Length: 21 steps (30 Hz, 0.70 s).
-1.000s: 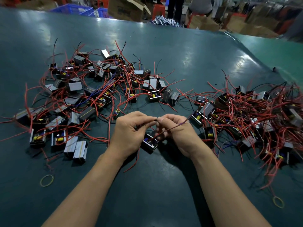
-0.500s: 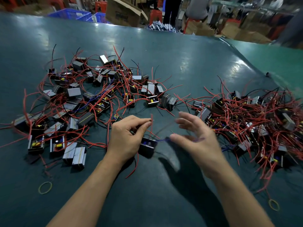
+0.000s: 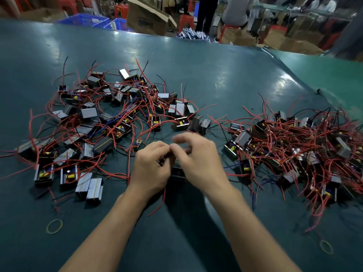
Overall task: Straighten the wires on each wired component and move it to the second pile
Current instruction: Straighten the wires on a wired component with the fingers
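The wired component [image 3: 177,172] sits on the green table [image 3: 225,79] between the two piles, tucked under both hands. The left hand [image 3: 150,169] curls its fingers around the part's wires, thumb and forefinger pinched. The right hand [image 3: 198,160] is motion-blurred — fingers bent toward the left fingertips, grip impossible to tell. Left pile [image 3: 102,122] and right pile [image 3: 298,148] flank the component.

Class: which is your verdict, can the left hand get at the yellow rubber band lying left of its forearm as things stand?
Probably not at once: the left hand is busy with the component. Bare table surrounds the rubber band, so the way is otherwise free.
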Available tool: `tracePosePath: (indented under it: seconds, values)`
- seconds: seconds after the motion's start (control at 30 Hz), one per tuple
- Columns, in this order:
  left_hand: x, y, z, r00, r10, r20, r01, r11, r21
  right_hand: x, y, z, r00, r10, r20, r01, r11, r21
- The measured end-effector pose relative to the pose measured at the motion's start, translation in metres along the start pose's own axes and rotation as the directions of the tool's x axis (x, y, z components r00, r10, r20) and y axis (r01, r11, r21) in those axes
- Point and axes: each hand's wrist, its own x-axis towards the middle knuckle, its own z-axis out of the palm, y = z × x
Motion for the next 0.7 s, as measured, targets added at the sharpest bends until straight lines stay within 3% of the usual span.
tracePosePath:
  seconds: [0.1,0.23,0.43,0.53,0.6,0.7]
  values:
    - [0.0,0.002,0.0,0.998,-0.062,-0.006,0.061,0.997,-0.045,-0.01,0.026,0.008,0.992,0.085,-0.09,-0.07,0.985,0.155]
    - [0.003,-0.001,0.001,0.987,-0.159,0.009,0.158,0.975,-0.157,-0.012,0.043,0.01,0.996,0.084,0.005,-0.082,0.959,0.273]
    - [0.004,-0.001,-0.001,0.965,-0.256,0.061,0.263,0.936,-0.235,-0.007,0.049,0.011,0.995,0.061,-0.073,-0.029,0.925,0.378]
    - [0.005,0.0,-0.001,0.96,-0.267,0.082,0.279,0.926,-0.253,-0.006,0.049,0.005,0.993,-0.052,-0.103,0.082,0.947,0.311]
    - [0.004,0.0,-0.001,0.961,-0.262,0.092,0.277,0.926,-0.256,-0.003,0.05,0.0,0.973,-0.2,-0.116,0.219,0.96,0.176]
    - [0.003,0.0,-0.002,0.965,-0.241,0.104,0.259,0.936,-0.237,0.003,0.051,-0.01,0.942,-0.336,-0.012,0.335,0.942,-0.029]
